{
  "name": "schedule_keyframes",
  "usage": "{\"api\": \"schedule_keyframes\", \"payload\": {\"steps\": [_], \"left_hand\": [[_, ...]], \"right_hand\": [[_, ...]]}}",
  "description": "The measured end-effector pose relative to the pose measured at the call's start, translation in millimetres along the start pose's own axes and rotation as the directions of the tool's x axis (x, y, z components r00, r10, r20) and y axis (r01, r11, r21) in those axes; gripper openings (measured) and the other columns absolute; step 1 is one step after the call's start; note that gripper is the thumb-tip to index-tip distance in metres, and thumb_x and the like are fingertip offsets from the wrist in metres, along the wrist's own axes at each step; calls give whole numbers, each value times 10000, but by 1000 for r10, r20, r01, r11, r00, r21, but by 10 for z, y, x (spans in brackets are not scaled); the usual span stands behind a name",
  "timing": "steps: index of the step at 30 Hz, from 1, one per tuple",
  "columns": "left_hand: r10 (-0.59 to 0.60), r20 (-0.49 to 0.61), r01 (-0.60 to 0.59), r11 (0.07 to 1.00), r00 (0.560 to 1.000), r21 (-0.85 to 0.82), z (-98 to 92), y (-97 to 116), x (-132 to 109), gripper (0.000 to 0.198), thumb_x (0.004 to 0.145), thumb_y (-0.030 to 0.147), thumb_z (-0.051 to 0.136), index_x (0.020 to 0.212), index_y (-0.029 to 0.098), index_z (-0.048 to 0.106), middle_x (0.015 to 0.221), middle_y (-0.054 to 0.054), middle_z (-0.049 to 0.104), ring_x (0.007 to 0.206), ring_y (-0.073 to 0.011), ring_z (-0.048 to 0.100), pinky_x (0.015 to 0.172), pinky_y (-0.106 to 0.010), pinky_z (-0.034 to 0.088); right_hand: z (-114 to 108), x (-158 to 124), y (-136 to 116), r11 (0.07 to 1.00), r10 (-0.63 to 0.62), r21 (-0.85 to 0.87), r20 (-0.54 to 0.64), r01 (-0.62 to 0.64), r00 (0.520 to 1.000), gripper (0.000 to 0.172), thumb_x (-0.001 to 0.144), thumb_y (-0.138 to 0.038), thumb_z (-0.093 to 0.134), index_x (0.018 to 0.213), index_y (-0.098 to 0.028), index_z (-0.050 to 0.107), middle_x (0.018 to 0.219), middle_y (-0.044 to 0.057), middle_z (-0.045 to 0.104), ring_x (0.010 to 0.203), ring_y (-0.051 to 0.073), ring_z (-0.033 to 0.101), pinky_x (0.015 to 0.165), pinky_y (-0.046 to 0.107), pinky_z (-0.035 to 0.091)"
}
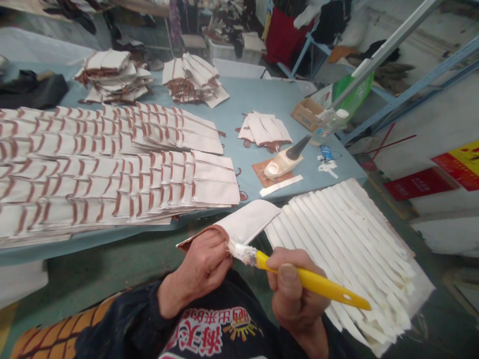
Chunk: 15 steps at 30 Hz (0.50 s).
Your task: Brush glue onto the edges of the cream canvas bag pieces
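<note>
My left hand point(202, 264) pinches one end of a white leather piece point(247, 222) with a brown edge, held over my lap. My right hand point(295, 289) grips a yellow-handled brush point(318, 284); its glue-caked bristles touch the piece right beside my left fingers. A fan of white strips point(352, 239) lies spread to the right of my hands, overlapping one another.
A blue table point(254, 99) carries long overlapping rows of white-and-brown pieces point(112, 169), two stacks at the back point(112, 75), a small pile point(265, 129), a glue bottle point(286, 159) and a cardboard box point(309, 112). Metal frame bars point(392, 45) rise at right.
</note>
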<state>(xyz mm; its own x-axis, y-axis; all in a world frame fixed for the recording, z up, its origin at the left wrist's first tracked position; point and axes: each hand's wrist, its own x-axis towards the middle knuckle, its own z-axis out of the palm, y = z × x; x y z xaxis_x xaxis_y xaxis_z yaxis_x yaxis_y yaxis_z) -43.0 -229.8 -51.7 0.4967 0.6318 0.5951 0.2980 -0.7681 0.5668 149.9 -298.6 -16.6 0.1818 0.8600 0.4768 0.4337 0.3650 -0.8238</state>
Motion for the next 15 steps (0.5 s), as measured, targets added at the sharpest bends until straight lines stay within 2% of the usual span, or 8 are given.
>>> {"api": "schedule_keyframes", "payload": {"steps": [3, 5, 8, 12, 15], "left_hand": [[-1, -6, 1, 1000, 1000, -16, 5, -3, -21, 243, 949, 26, 517, 844, 229, 599, 782, -60, 744, 736, -220, 671, 700, -351, 535], [-11, 11, 11, 1000, 1000, -3, 10, 7, -20, 244, 944, 24, 518, 853, 227, 619, 785, -61, 748, 742, -225, 679, 705, -355, 535], [-27, 25, 27, 999, 999, 20, 28, 28, 2, 259, 942, 14, 511, 869, 223, 645, 774, -55, 746, 734, -225, 678, 704, -355, 532], [-26, 0, 26, 1000, 1000, -3, 73, 37, 21, 251, 951, 11, 509, 871, 218, 627, 777, -54, 743, 730, -215, 667, 698, -342, 525], [-18, -10, 18, 1000, 1000, -2, 110, 47, 20, 250, 956, 27, 510, 823, 226, 584, 736, -47, 709, 691, -211, 633, 659, -338, 498]], "right_hand": [[34, 55, -34, 994, 30, 104, 19, -32, 999, 260, 1100, -318, 541, 904, -222, 681, 545, -72, 489, 416, 124, 481, 445, 256, 437], [34, 103, -41, 985, 62, 163, -47, -54, 997, 284, 1115, -293, 523, 885, -217, 672, 541, -79, 484, 386, 101, 439, 416, 232, 392], [13, 123, -10, 988, 70, 147, -132, -50, 989, 262, 1114, -265, 544, 892, -216, 675, 543, -84, 499, 376, 88, 433, 409, 215, 385], [-30, 25, 42, 990, 72, 120, -13, -70, 997, 229, 1099, -300, 572, 921, -222, 693, 564, -81, 484, 411, 103, 467, 436, 233, 417], [-95, 6, 68, 981, 85, 177, -9, -82, 996, 255, 1109, -297, 539, 917, -222, 690, 574, -79, 474, 407, 100, 462, 429, 232, 402]]}}
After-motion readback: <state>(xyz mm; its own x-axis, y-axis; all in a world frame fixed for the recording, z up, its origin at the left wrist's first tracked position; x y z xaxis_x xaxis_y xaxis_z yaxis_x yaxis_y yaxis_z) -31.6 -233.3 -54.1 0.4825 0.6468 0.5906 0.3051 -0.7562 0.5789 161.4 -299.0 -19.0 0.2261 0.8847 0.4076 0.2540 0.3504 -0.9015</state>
